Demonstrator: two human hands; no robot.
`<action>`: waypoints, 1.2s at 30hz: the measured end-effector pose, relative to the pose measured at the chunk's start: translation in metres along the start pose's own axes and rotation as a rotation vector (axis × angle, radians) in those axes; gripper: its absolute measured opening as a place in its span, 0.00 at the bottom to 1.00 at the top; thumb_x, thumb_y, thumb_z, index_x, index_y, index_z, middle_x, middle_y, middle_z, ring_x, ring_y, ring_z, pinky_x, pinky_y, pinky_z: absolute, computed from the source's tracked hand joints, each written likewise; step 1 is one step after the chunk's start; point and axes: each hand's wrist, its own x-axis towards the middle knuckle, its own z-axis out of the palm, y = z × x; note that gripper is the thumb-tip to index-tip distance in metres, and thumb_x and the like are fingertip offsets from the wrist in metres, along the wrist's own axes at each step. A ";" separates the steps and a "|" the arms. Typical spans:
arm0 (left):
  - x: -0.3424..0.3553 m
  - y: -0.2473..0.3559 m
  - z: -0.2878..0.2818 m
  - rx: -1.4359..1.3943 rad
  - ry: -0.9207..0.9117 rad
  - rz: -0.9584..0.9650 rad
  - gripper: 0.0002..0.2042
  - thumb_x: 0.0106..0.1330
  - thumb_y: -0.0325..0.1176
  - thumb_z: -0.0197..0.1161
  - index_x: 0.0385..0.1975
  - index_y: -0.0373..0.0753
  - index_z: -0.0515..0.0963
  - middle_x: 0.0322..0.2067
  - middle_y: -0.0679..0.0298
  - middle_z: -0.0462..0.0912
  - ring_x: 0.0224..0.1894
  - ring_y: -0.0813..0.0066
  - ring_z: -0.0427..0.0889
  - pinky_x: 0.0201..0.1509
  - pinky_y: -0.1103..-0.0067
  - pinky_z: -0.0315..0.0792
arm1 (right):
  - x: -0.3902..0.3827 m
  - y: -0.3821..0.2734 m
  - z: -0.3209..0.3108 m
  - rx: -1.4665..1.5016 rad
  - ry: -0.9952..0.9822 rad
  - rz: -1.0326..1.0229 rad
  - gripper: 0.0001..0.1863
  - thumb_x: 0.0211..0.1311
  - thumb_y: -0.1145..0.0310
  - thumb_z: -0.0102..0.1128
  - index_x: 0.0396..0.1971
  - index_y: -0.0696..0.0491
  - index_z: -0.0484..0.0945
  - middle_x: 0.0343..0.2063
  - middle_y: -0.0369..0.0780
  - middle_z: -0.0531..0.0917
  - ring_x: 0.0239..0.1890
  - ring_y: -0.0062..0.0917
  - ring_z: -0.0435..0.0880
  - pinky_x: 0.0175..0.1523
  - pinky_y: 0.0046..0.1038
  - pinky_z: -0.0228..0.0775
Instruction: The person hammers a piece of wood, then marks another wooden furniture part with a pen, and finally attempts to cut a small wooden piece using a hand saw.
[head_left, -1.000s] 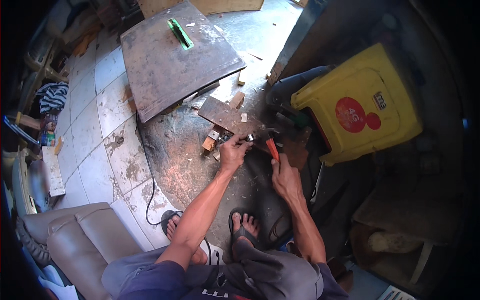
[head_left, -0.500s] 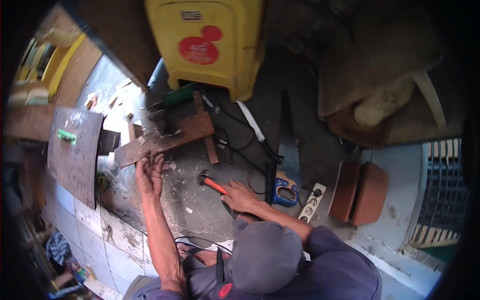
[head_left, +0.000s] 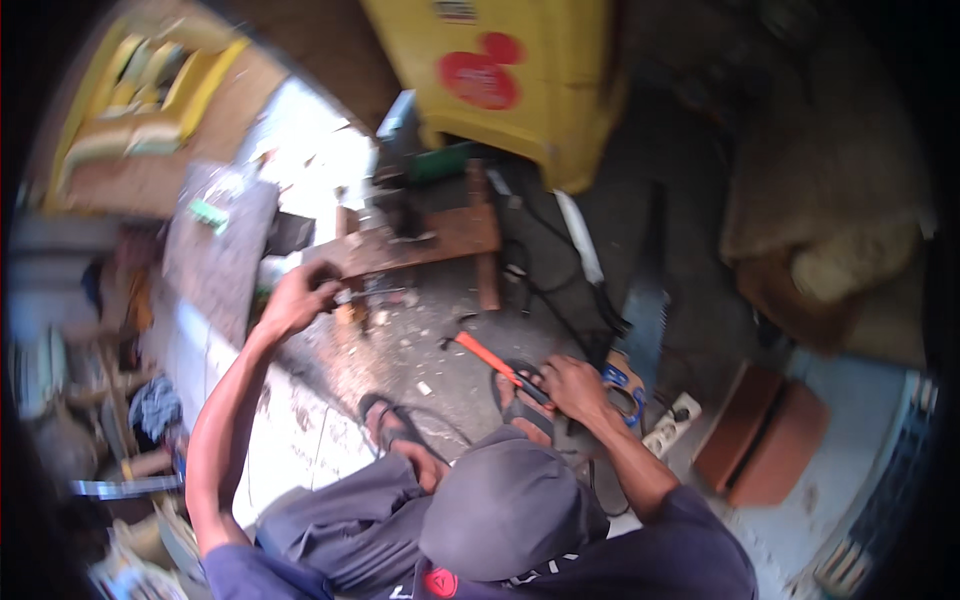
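- observed right grip right of the frame's centre, clenched on the dark lower end of a hammer.
- recorded the hammer near the middle of the frame, held slantwise, orange shaft rising up and left to a dark head.
- located left grip left of centre, fingers curled, near the left end of a brown board; cannot tell whether grasping anything, owing to blur.
- noted the brown board across the upper middle of the frame, with a narrow crosspiece showing above and below its right end.
- found a knife right of the board and apart from it, pale blade toward the top, dark handle toward the bottom.
- found a saw right of centre, blue handle just beside right grip; white power strip below it.
- noted a reddish-brown slab at lower right, divided by a dark line.
- recorded a yellow plastic stool at upper centre, bearing red round marks.
- recorded a worn panel at left, green item on its top.
- noted pale chips scattered on the floor between both grips.
- observed a grey cap at lower centre.
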 end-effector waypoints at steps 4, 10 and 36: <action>-0.013 -0.013 0.007 0.169 -0.071 0.034 0.10 0.74 0.29 0.62 0.50 0.32 0.81 0.37 0.61 0.87 0.33 0.76 0.85 0.42 0.76 0.81 | 0.003 -0.006 0.014 -0.091 0.052 -0.125 0.15 0.70 0.60 0.61 0.46 0.55 0.83 0.44 0.52 0.85 0.47 0.53 0.85 0.52 0.50 0.76; -0.009 -0.107 0.058 -0.250 -0.133 0.150 0.13 0.74 0.39 0.64 0.46 0.35 0.85 0.31 0.60 0.87 0.29 0.72 0.88 0.38 0.73 0.82 | 0.013 -0.029 0.085 -0.255 -0.069 -0.164 0.18 0.70 0.55 0.63 0.47 0.55 0.84 0.44 0.53 0.82 0.47 0.53 0.84 0.52 0.53 0.77; -0.056 -0.118 0.101 -1.049 -0.161 0.038 0.14 0.71 0.30 0.58 0.51 0.33 0.82 0.36 0.65 0.83 0.33 0.79 0.83 0.38 0.79 0.79 | -0.069 -0.353 -0.078 -0.354 0.232 -0.412 0.19 0.74 0.69 0.61 0.61 0.53 0.81 0.45 0.50 0.88 0.46 0.40 0.88 0.52 0.36 0.80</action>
